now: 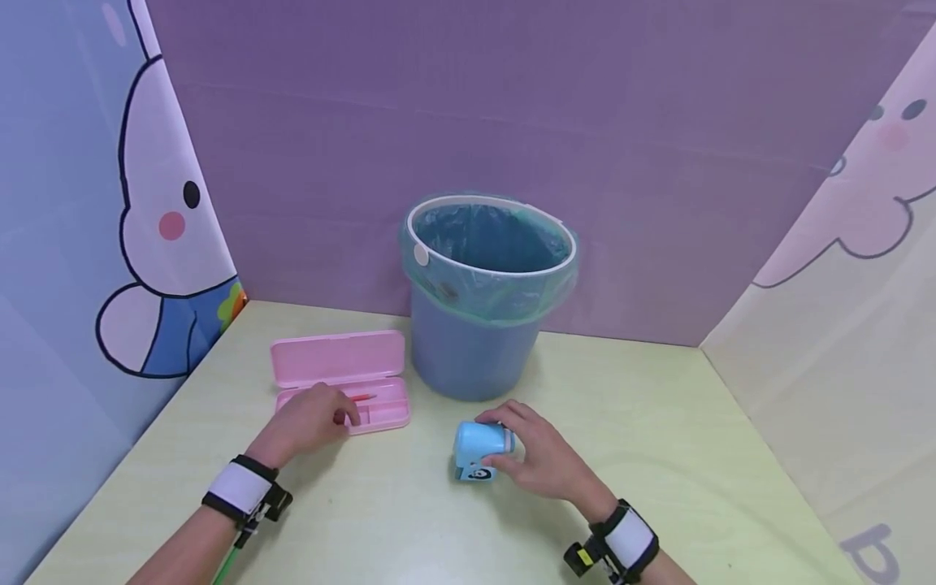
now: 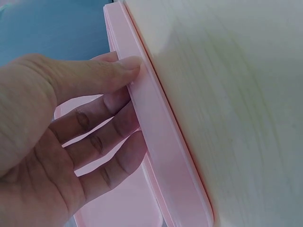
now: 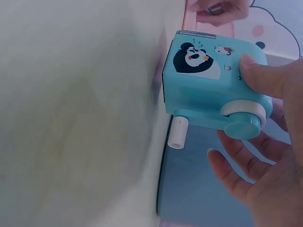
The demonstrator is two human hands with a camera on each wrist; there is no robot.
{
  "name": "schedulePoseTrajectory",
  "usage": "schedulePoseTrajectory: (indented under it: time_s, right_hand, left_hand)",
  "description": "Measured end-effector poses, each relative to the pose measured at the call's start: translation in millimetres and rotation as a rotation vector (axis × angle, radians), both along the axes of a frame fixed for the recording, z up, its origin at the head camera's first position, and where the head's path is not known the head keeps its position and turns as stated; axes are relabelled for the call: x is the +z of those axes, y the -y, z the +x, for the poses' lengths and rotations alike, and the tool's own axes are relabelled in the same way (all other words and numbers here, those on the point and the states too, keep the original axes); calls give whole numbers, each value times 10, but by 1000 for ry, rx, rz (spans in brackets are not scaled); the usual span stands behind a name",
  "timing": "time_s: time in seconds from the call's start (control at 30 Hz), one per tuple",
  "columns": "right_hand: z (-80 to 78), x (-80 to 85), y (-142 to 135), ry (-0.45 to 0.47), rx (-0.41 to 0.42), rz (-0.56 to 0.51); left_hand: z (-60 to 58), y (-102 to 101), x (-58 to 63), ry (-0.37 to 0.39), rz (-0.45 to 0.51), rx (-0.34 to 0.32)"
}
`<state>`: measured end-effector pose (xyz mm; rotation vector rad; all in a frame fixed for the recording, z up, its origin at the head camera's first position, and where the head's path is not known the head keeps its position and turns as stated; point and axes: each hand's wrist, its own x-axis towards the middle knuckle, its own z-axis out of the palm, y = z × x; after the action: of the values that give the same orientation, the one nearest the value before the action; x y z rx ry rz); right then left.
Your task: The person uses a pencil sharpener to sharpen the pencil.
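On the left of the table lies a pink pencil case [image 1: 338, 357], its lid folded back. A red pencil [image 1: 363, 397] rests inside it. My left hand [image 1: 314, 418] reaches over the case; in the left wrist view the thumb presses the outer front wall [image 2: 163, 127] while the fingers reach over the edge to the inner side. My right hand [image 1: 537, 455] grips a light blue crank pencil sharpener [image 1: 478, 443] with a panda picture. Seen from the right wrist, the sharpener's crank [image 3: 243, 125] and its white handle [image 3: 178, 133] face the palm side.
Behind the hands, against the purple back wall, stands a blue bucket [image 1: 471, 349] lined with a green plastic bag [image 1: 497, 296]. Printed panels flank the pale table [image 1: 621, 406] on both sides. The bucket is close to the pencil case's right end.
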<state>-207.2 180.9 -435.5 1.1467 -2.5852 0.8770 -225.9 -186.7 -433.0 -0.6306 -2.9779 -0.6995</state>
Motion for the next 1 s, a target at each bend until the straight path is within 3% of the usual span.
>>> schedulePoseTrajectory:
  time_s: [0.3, 0.47, 0.73, 0.87, 1.0]
  right_hand:
    - [28, -6, 97, -14, 17, 28]
    - [33, 32, 128, 0, 5, 36]
    - [71, 51, 77, 32, -27, 29]
    - [100, 19, 10, 45, -53, 5]
    - [124, -16, -37, 59, -57, -30]
  left_hand:
    - [24, 79, 68, 33, 61, 21]
    - [-40, 173, 122, -31, 60, 78]
    - [-196, 277, 34, -98, -3, 178]
    - [-254, 301, -10, -111, -36, 174]
    - [-298, 301, -10, -76, -61, 156]
